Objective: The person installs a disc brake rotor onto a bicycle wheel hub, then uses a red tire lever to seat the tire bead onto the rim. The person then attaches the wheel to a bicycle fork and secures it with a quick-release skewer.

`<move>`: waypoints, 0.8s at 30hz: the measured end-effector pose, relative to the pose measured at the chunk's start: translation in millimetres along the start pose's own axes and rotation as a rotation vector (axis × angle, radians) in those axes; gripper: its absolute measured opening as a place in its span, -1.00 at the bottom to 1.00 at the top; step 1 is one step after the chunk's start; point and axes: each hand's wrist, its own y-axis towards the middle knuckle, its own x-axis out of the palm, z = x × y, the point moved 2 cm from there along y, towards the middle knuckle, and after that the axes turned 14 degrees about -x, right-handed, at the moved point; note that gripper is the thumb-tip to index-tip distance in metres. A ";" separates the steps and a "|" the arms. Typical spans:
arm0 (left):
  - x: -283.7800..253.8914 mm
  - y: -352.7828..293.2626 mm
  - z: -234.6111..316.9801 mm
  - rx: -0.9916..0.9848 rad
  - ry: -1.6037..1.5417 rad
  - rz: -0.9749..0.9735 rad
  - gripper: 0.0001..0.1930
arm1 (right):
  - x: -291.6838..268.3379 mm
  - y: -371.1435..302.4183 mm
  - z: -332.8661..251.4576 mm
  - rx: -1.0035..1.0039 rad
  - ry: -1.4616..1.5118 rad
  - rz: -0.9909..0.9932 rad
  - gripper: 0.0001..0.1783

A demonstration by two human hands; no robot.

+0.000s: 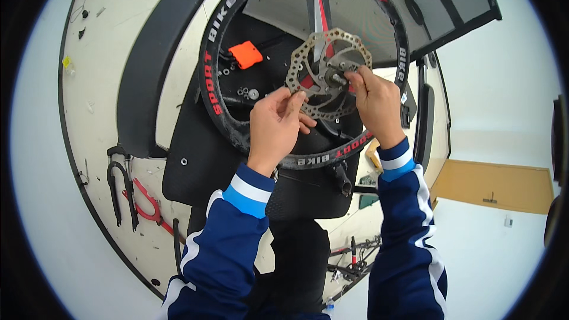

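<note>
A black bicycle wheel (211, 65) with red and white lettering lies on a black padded seat. Over its hub sits a silver brake disc (294, 65), its rim pierced with many holes. My left hand (274, 127) pinches the disc's near-left edge between thumb and fingers. Close beside the axle (338, 79) at the disc's centre, my right hand (379, 106) has thumb and forefinger pressed together. Whatever small thing may be between those fingertips is hidden. An orange block-shaped case (245, 55) rests inside the wheel's left part, near loose nuts and washers (253, 93).
The black seat (195, 184) extends under the wheel, with a lone nut (184, 162) on it. Black and red bicycle forks (148, 201) lie on the floor at left. More bike parts (355, 261) are at lower right. A mesh chair back (379, 12) stands beyond.
</note>
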 end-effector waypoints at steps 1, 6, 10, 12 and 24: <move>0.5 0.2 0.5 0.003 0.001 -0.007 -0.77 | -5.5 4.2 4.3 -0.066 -0.028 -0.039 -0.75; -1.0 0.4 2.0 0.004 0.018 -0.026 -0.78 | -51.9 39.7 14.0 -0.174 -0.026 -0.167 -0.69; -0.9 -1.3 2.9 -0.002 -0.005 -0.027 -0.79 | -53.0 39.4 6.7 -0.355 0.005 -0.294 -0.68; -0.4 -0.5 3.1 0.006 0.001 -0.035 -0.79 | -50.4 41.4 10.8 -0.430 -0.032 -0.399 -0.67; -1.2 1.1 2.6 0.017 0.000 -0.025 -0.76 | -35.9 74.2 14.5 -0.555 0.065 -0.649 -0.72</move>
